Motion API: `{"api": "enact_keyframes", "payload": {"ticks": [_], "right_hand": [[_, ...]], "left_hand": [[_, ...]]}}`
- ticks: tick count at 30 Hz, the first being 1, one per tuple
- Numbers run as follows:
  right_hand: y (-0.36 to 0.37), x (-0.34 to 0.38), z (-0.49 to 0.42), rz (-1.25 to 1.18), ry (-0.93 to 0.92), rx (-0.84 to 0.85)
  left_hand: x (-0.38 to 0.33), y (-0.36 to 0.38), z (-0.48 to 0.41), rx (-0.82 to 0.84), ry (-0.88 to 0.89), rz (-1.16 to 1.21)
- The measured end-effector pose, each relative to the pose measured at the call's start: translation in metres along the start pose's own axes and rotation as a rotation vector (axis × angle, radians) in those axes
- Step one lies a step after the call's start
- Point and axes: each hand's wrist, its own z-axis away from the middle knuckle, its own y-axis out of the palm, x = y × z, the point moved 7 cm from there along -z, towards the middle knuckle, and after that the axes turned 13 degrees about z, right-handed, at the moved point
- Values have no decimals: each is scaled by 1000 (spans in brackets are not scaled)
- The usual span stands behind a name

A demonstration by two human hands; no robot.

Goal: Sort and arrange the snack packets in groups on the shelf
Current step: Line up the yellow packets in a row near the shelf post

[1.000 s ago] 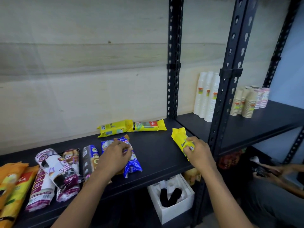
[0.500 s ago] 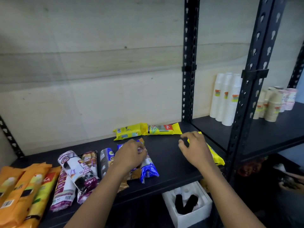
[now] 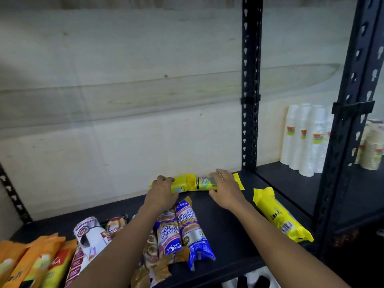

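Two yellow packets lie end to end at the back of the black shelf [image 3: 228, 235]. My left hand [image 3: 162, 191] curls over the left yellow packet [image 3: 184, 183]. My right hand [image 3: 225, 187] clasps the right yellow packet [image 3: 204, 182], thumb on its near side. A third yellow packet [image 3: 278, 216] lies free at the shelf's right front. Blue packets [image 3: 185, 227] lie side by side under my left forearm, with brown packets [image 3: 150, 249] beside them. White and maroon packets [image 3: 91, 235] lie further left, and orange packets [image 3: 31, 262] are at the far left.
Black slotted uprights [image 3: 250, 100] stand at the back and the right front. Beyond them, stacks of white paper cups [image 3: 305, 140] and beige cups [image 3: 372, 150] stand on the neighbouring shelf. A wooden board wall closes the back.
My right hand let go of the third yellow packet at the right front and reached to the back. My left hand left the blue packets. Both now rest on the back yellow packets.
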Motion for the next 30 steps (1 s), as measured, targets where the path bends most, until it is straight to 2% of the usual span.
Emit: {"api": "enact_keyframes", "payload": {"ticks": [4, 9, 16, 23, 26, 30], "right_hand": [[36, -4, -8, 64, 40, 48], [43, -9, -15, 45, 59, -80], [44, -10, -16, 25, 61, -107], [40, -11, -15, 2, 73, -69], [30, -12, -14, -6, 108, -7], [9, -7, -7, 98, 107, 99]], "left_hand": [[12, 16, -21, 67, -30, -39], [28, 16, -37, -14, -36, -221], [28, 16, -49, -54, -4, -394], [14, -27, -21, -57, -45, -263], [8, -45, -3, -91, -60, -232], [-11, -54, 20, -115, -57, -182]]}}
